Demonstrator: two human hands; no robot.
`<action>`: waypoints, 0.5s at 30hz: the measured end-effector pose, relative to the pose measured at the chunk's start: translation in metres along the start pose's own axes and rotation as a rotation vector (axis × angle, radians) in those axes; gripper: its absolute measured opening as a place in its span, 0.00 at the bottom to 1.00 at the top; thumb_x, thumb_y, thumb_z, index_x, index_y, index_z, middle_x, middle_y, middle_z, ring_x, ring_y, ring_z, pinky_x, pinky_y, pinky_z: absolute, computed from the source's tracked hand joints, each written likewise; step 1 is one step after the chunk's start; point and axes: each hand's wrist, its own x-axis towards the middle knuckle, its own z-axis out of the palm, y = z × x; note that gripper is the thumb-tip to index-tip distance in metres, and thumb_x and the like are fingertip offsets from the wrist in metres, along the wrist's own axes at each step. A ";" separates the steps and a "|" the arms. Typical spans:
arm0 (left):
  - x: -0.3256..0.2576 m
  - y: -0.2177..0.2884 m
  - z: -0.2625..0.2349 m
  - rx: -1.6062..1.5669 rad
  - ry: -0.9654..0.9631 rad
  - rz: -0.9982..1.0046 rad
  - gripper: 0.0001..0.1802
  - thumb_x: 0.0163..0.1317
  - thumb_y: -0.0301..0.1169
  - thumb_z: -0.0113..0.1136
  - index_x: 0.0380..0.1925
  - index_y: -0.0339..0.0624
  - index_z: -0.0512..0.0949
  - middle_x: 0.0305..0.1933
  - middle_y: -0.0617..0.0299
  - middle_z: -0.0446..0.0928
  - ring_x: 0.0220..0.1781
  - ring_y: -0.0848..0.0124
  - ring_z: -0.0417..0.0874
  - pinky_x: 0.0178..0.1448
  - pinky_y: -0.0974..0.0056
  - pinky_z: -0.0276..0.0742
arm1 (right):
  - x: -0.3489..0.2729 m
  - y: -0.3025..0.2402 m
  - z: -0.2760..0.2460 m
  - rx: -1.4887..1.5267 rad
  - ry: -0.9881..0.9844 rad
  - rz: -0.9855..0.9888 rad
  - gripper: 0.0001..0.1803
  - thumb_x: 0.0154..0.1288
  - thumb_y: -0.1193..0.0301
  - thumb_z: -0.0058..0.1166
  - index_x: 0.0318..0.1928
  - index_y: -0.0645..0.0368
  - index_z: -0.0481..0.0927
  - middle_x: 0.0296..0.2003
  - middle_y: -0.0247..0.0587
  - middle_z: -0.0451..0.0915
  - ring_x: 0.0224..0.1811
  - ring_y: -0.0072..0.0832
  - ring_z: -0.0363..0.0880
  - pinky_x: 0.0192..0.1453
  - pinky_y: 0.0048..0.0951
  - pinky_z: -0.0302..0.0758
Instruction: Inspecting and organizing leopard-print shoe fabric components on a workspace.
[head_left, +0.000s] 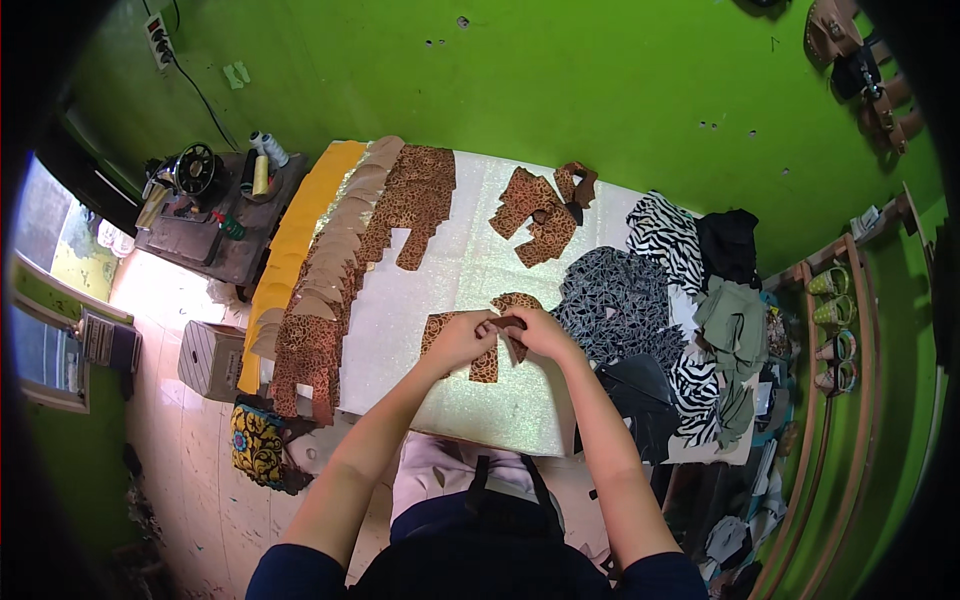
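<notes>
Over the near middle of the table, my left hand [462, 341] and my right hand [537, 333] are close together with fingers bent. Between them is a cut leopard-print piece [515, 325] whose plain brown backing shows; both hands pinch it. Below them a flat leopard-print piece [484, 368] lies on the pale, glittery table covering [500, 415]. My fingers partly hide these pieces. Farther off sits a loose pile of leopard-print pieces [540, 215], some with brown backs up. To the left, long overlapping rows of leopard-print pieces [410, 190] run beside tan pieces [330, 250].
Yellow material [270, 300] lines the table's left edge. Zebra-print [662, 232], dark patterned [615, 305], black [640, 390] and olive pieces [735, 320] heap up on the right. A sewing machine [197, 172] with thread cones stands back left. A cardboard box [212, 360] is on the floor. Sandals [832, 310] hang on a rack.
</notes>
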 end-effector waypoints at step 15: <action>-0.014 -0.046 -0.045 0.152 0.104 -0.062 0.13 0.53 0.37 0.59 0.34 0.39 0.79 0.27 0.52 0.77 0.29 0.62 0.78 0.35 0.63 0.73 | 0.040 -0.034 0.029 -0.095 -0.072 -0.126 0.14 0.53 0.68 0.55 0.40 0.60 0.76 0.31 0.50 0.79 0.34 0.42 0.78 0.40 0.35 0.72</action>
